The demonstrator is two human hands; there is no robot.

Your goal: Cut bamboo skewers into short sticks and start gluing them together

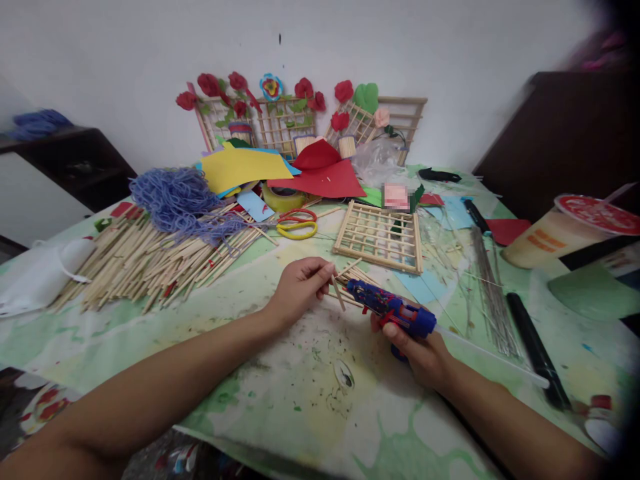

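Near the middle of the table, my left hand (301, 287) pinches a short wooden stick (339, 294) between thumb and fingertips. My right hand (417, 347) is wrapped round a blue glue gun (393, 308), whose nozzle points left, close by the stick. A long clear glue stick (493, 353) runs out of the gun's back toward the lower right. A few more wooden sticks (356, 269) lie just behind the nozzle. Beyond them a wooden lattice (380, 238) rests flat on the table.
To the left are a pile of wooden sticks (135, 260), blue yarn (173, 200) and scissors (299, 225). Red paper (325, 177) and flower-decked lattices (287, 123) stand or lie at the back. On the right are wires (493, 293), a black tube (535, 347) and a drink cup (555, 233).
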